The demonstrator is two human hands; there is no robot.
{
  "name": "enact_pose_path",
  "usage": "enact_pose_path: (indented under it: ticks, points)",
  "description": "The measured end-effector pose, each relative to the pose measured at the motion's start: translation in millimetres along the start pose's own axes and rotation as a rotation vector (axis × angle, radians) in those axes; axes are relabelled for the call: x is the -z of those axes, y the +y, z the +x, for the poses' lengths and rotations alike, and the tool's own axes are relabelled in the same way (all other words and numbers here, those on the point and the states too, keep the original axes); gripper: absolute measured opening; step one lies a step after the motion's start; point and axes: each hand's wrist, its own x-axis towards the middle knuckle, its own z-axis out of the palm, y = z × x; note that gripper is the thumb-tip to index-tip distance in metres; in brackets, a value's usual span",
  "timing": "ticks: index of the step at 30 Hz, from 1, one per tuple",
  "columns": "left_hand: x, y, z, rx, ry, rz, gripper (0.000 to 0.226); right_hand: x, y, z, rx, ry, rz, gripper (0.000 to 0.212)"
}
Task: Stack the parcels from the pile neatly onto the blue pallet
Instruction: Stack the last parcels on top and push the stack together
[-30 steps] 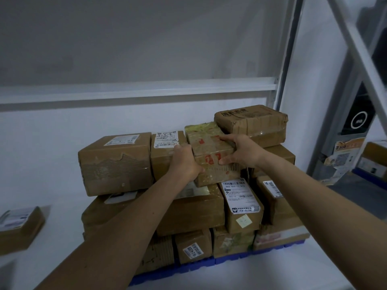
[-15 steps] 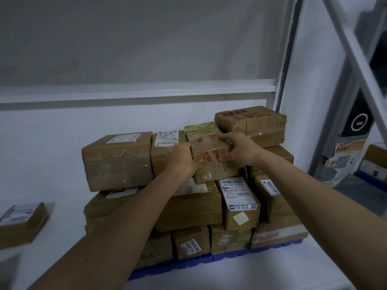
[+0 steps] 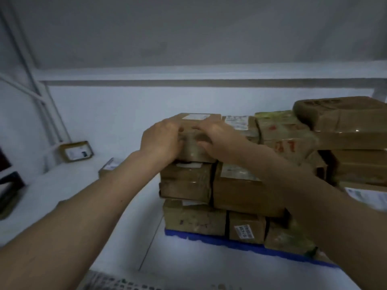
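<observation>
Brown taped parcels are stacked in several layers on the blue pallet (image 3: 209,240). At the stack's upper left corner sits a brown parcel with a white label on its top (image 3: 196,118). My left hand (image 3: 161,141) curls over its left front corner. My right hand (image 3: 217,139) holds its front top edge, fingers pointing left and thumb on the front face. To the right is the parcel with red marks (image 3: 287,139), and past it a higher parcel (image 3: 343,114).
Two loose parcels lie on the white floor at the left, one by the wall (image 3: 76,151) and one nearer the stack (image 3: 111,165). A dark object (image 3: 8,185) stands at the left edge. White frame bars (image 3: 41,101) run up the left wall.
Both hands have left the red-marked parcel and moved left onto the top left parcel. The view has swung left, so the stack now sits to the right.
</observation>
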Motion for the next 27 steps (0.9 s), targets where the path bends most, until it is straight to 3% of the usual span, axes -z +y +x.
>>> enact_pose_path:
  ticks: [3, 11, 14, 16, 22, 24, 27]
  points:
    - [-4.6, -47.7, -27.3, 0.072, -0.056, 0.037, 0.033, -35.9, -35.6, 10.2, 0.085, -0.094, 0.073, 0.039]
    - [-13.2, -153.2, -97.5, 0.223, -0.164, 0.087, 0.031, -103.9, -128.6, 35.0, 0.069, -0.354, 0.177, 0.062]
    - [-8.8, -190.6, -125.3, 0.252, -0.286, 0.104, 0.043, -127.7, -163.7, 44.4, 0.061, -0.437, 0.151, 0.064]
    - [-2.5, -218.0, -145.1, 0.281, -0.362, 0.135, 0.035, -141.6, -191.2, 46.5, 0.061, -0.472, 0.167, 0.067]
    - [17.7, -308.4, -204.9, 0.372, -0.459, 0.073, 0.039, -182.3, -270.8, 56.2, 0.068, -0.598, 0.180, 0.047]
    - [22.3, -335.5, -222.3, 0.394, -0.480, 0.042, 0.043, -197.1, -296.3, 62.3, 0.037, -0.650, 0.272, 0.045]
    - [29.2, -371.4, -246.9, 0.419, -0.495, 0.015, 0.049, -221.2, -333.0, 68.2, 0.039, -0.659, 0.183, 0.053]
